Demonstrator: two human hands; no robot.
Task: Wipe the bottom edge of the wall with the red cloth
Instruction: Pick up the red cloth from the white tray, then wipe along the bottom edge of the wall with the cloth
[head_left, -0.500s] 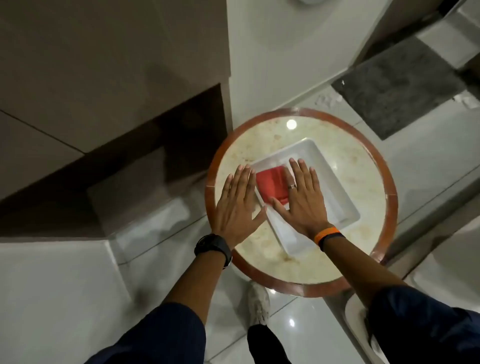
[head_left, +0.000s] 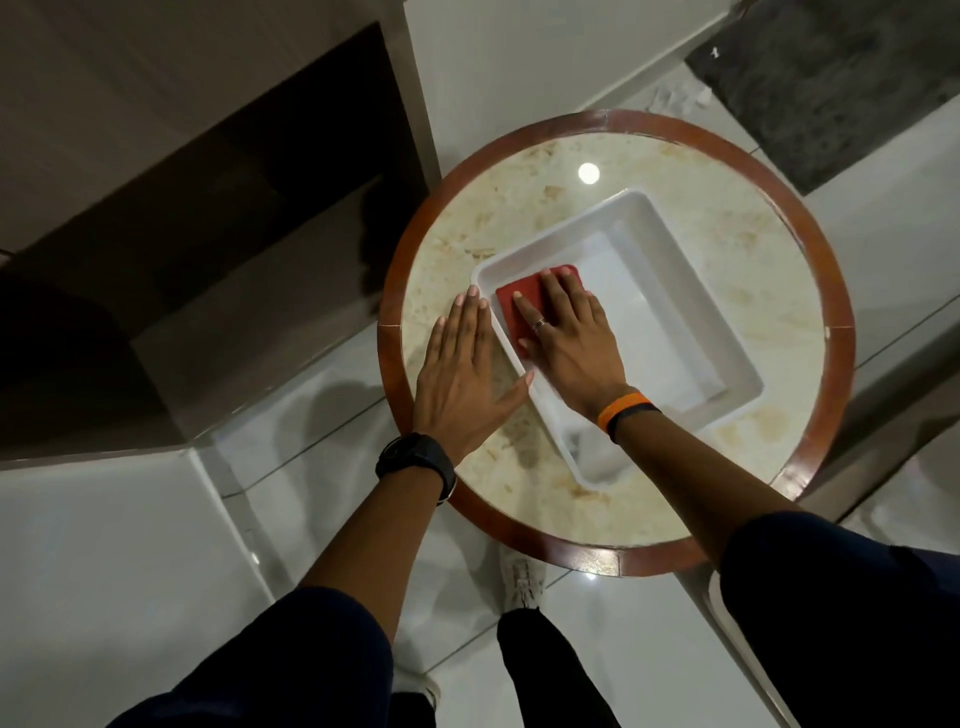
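A folded red cloth (head_left: 519, 306) lies in the near-left corner of a white rectangular tray (head_left: 691, 332) on a round marble table (head_left: 727, 228). My right hand (head_left: 571, 338) rests flat on the cloth with fingers spread, covering most of it. My left hand (head_left: 467, 374) lies flat on the tabletop just left of the tray, fingers apart, its thumb touching the tray's rim. The wall (head_left: 493, 62) rises beyond the table, and its bottom edge (head_left: 623, 96) meets the floor behind the table.
The table has a reddish-brown wooden rim (head_left: 389, 364). A dark recess (head_left: 291, 171) sits in the beige wall at left. A grey mat (head_left: 841, 78) lies on the glossy white floor at upper right. My shoe (head_left: 522, 582) stands below the table edge.
The camera has come closer to the table. My right hand has slid further onto the red cloth, covering more of it. My left hand stays flat beside the tray.
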